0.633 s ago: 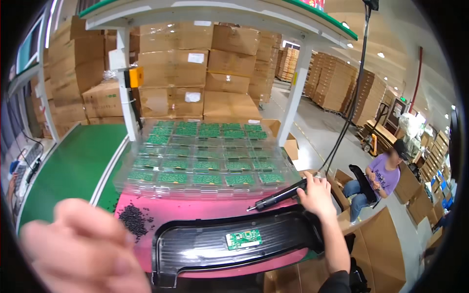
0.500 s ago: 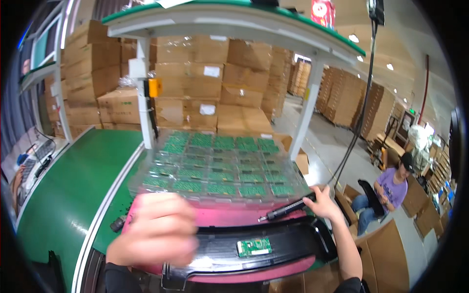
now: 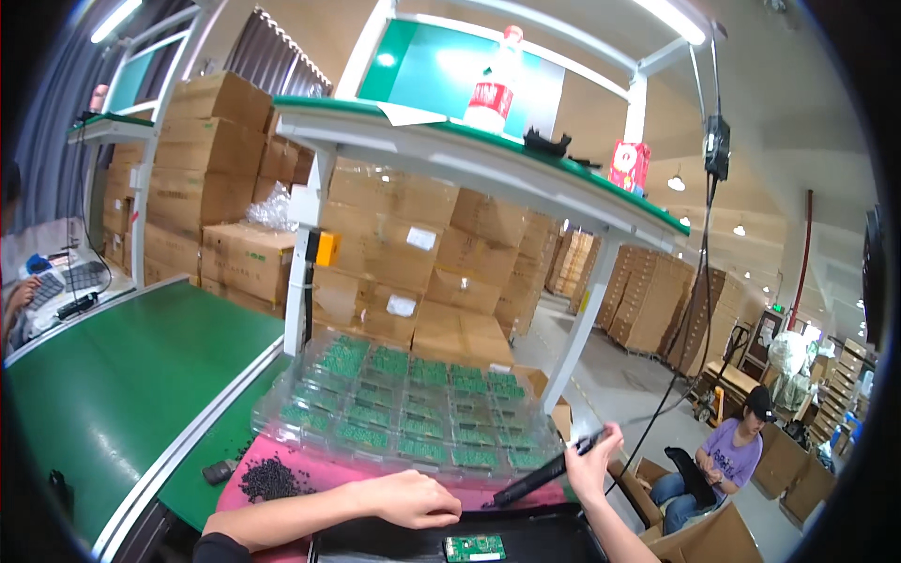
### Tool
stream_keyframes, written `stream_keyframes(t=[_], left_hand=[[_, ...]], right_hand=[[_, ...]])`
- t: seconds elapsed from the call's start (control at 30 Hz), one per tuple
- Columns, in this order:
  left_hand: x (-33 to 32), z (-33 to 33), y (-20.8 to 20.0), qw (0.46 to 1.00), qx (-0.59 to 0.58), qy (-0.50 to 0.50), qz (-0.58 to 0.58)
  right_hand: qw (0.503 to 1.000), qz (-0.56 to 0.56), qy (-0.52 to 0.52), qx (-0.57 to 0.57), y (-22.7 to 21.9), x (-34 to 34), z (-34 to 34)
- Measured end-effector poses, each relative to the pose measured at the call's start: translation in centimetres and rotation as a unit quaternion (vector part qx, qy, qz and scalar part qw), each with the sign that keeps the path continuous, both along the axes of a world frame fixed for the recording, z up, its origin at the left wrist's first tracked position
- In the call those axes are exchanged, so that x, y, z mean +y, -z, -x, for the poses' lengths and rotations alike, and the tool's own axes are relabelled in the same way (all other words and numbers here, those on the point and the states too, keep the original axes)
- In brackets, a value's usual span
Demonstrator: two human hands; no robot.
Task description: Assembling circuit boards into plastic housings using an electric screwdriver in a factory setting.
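My right hand (image 3: 591, 469) grips a black electric screwdriver (image 3: 535, 482), its tip slanting down to the left near the back edge of a black plastic housing (image 3: 394, 542). A small green circuit board (image 3: 475, 548) lies in that housing. My left hand (image 3: 418, 500) is over the housing, left of the screwdriver tip, with its fingers curled and drawn together; whatever they may hold is hidden. Behind the left forearm, a heap of small black screws (image 3: 272, 479) rests on the pink mat (image 3: 338, 462). The housing's near part is cut off by the lower edge.
A clear plastic tray (image 3: 267, 413) with many green boards stands behind the mat. A small dark object (image 3: 219, 471) lies at its left. The shelf (image 3: 450, 141) carries a bottle (image 3: 493, 89). Cables (image 3: 699, 281) hang at right. A person (image 3: 727, 455) sits beyond the cartons.
The view has tilted upward. My left hand has moved right from above the left part of the mat toward the screwdriver tip. The screwdriver is now held more steeply.
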State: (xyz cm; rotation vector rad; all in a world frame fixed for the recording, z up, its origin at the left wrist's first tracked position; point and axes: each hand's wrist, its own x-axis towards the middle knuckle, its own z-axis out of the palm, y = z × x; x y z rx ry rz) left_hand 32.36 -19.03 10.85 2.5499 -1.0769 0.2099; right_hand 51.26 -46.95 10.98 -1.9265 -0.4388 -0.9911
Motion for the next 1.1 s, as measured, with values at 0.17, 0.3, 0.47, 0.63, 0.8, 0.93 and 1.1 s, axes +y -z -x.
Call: stream_keyframes(t=[0.17,0.3,0.47,0.63,0.8,0.93,1.1], left_hand=[[0.1,-0.4,0.3,0.995,0.043,0.008,0.087],[-0.1,0.1,0.0,0.994,0.056,0.005,0.094],[-0.2,0.1,0.2,0.985,0.1,-0.097,0.097],[-1.1,0.5,0.9,0.971,0.044,-0.107,0.21],[-1.4,0.3,0.7,0.956,0.166,-0.064,0.234],[-1.4,0.3,1.0,0.952,0.112,-0.051,0.279],[-1.5,0.3,2.1,0.982,-0.131,-0.086,0.104]], right_hand=[[0.934,-0.19,-0.281,-0.116,-0.9,6.6,4.7],[0.824,-0.12,-0.499,0.24,0.0,7.5,5.8],[0.843,-0.124,-0.472,0.226,-1.1,7.0,7.8],[0.678,-0.302,-0.649,0.166,-3.1,5.7,10.6],[0.607,-0.357,-0.687,0.179,-1.9,5.3,11.3],[0.587,-0.41,-0.671,0.194,-0.9,4.1,11.2],[0.576,-0.452,-0.646,0.216,-0.5,4.5,11.2]])
